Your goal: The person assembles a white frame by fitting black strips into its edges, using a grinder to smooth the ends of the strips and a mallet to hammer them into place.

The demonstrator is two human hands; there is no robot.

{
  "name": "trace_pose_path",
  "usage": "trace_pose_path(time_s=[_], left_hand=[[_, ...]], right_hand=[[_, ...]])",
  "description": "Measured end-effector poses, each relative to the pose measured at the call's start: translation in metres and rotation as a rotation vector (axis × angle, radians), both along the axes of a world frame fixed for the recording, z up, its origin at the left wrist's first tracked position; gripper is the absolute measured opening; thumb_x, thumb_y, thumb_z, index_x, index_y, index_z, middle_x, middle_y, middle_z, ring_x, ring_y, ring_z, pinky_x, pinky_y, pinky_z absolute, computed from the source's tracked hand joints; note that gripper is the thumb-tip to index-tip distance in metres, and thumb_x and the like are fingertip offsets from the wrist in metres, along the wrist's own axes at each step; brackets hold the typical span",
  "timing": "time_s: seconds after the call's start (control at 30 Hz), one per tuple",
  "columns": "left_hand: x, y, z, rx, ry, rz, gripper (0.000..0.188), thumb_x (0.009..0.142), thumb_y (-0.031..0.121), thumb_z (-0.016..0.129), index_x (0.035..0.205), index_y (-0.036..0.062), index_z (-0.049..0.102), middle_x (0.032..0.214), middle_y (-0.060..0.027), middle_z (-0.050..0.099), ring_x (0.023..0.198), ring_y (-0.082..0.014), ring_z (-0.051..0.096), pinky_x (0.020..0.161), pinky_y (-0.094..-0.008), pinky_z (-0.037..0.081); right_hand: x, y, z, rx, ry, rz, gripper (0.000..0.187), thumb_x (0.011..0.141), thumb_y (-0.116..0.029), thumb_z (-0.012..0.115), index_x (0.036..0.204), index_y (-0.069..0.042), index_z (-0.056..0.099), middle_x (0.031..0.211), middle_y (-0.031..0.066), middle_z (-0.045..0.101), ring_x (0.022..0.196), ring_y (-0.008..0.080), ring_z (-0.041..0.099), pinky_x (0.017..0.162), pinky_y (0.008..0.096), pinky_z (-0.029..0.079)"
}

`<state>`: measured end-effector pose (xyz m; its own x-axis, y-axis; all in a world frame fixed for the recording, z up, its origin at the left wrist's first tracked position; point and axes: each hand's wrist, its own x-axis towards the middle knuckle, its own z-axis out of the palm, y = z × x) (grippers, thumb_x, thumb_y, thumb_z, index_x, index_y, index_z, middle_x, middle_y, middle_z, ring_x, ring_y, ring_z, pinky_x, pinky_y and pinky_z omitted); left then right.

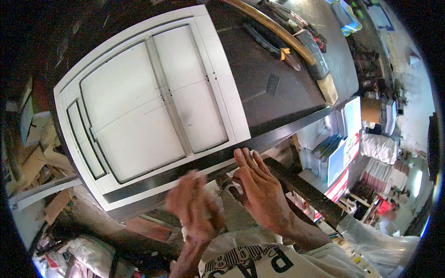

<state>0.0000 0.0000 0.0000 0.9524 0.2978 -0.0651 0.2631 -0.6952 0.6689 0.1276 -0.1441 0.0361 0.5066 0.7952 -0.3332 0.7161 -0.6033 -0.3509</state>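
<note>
A white panel (134, 111) with dark-lined rectangular sections and thin pencil-like lines lies on a dark tabletop (250, 104). A dark strip (171, 180) runs along its near edge. My right hand (262, 194) rests at the table's near edge, by the panel's near right corner, fingers stretched forward and touching the edge there. Under its thumb side shows a small greyish curved thing (230, 184), too unclear to name. To the left of it, my left hand (194, 206) is raised in front of the panel's near edge, its fingers smeared by motion.
At the table's far right lie a long curved wooden piece (278, 30), a black-handled tool with yellow parts (264, 41) and a small dark rectangular piece (273, 85). Stacked boards (333, 148) stand beyond the right edge. Wood offcuts (44, 160) and bags (90, 255) lie at left.
</note>
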Motion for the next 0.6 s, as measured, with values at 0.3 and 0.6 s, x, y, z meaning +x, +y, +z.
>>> trace_pose_path(time_s=[0.3,0.6], left_hand=[[0.035,-0.028,-0.003,0.413,0.088,-0.083,0.048,0.091,0.024,0.056,0.139,0.0183,0.055,0.146,-0.0094,0.040,0.133,-0.0270,0.034,0.110,-0.0474,0.026],[0.034,-0.028,-0.020,0.624,0.027,-0.103,0.048,0.090,0.037,0.061,0.137,0.0293,0.058,0.139,-0.0081,0.040,0.126,-0.0261,0.032,0.108,-0.0471,0.022]], right_hand=[[0.032,-0.012,0.020,0.495,0.019,-0.526,0.025,0.081,0.003,0.069,0.106,0.000,0.067,0.106,0.0169,0.071,0.093,0.0279,0.071,0.081,0.0368,0.055],[0.022,0.006,0.007,0.567,-0.023,-0.815,0.027,0.078,0.003,0.074,0.104,-0.002,0.072,0.086,0.0127,0.072,0.073,0.0179,0.068,0.065,0.0272,0.052]])
